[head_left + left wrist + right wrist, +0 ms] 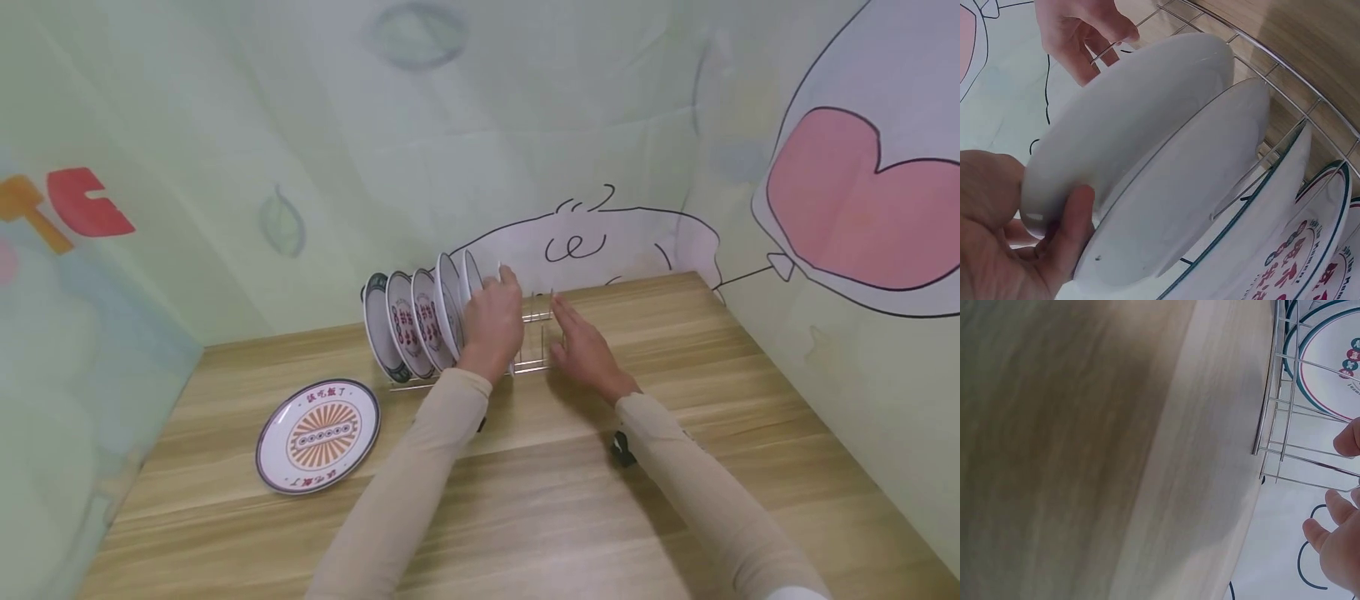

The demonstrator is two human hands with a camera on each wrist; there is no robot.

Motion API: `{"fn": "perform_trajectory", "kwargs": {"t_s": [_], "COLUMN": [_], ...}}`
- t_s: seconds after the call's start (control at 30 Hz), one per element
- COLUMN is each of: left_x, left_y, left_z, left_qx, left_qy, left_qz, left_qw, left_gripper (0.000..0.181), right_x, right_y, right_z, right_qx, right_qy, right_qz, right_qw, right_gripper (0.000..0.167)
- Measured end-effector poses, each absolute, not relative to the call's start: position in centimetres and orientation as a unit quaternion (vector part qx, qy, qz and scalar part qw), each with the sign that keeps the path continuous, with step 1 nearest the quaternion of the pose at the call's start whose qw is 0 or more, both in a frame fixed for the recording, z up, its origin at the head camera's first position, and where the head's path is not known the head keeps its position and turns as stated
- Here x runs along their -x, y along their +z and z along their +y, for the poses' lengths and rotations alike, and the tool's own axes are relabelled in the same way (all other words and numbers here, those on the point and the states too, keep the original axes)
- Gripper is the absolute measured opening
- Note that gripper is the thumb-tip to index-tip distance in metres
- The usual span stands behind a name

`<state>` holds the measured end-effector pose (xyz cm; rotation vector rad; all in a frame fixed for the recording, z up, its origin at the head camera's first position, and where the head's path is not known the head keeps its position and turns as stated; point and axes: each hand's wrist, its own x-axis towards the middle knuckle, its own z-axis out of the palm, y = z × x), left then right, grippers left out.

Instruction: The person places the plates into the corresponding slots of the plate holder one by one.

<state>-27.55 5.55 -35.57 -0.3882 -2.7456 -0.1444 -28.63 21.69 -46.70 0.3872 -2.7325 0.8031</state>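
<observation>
In the head view, the left hand (495, 321) is at the right end of a row of plates standing in a wire rack (532, 367). The left wrist view shows the left hand (1022, 231) pinching the rim of a white plate (1129, 119), thumb against its underside. That plate leans close beside another white plate (1179, 187). At the rack's right end, the right hand (588, 350) holds the end wires between thumb and fingers. Part of the right hand (1341, 531) shows at the edge of the right wrist view, near the rack wires (1285, 456).
A patterned plate (322, 433) lies flat on the wooden table (540, 517), left of the rack. Several plates, such as a patterned one (405, 325), stand in the rack's left part. A printed cloth (330, 167) hangs behind and at both sides.
</observation>
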Motion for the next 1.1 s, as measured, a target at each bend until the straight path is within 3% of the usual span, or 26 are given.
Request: {"fn": "perform_trajectory", "kwargs": {"t_s": [0.43,1.1], "left_x": [28.4,28.7], "left_y": [-35.7,-36.3], "left_z": [6.8,7.2], "left_qx": [0.122,0.092], "left_qy": [0.02,0.017], "left_qz": [-0.972,-0.98], "left_qw": [0.202,0.177], "left_gripper": [0.054,0.058], "right_x": [28.6,28.6], "right_y": [-46.9,-46.6], "right_z": [21.8,21.7], "right_qx": [-0.141,-0.132], "right_qy": [0.28,0.284], "right_qz": [-0.938,-0.939], "right_qw": [0.149,0.139], "right_gripper": [0.072,0.072]}}
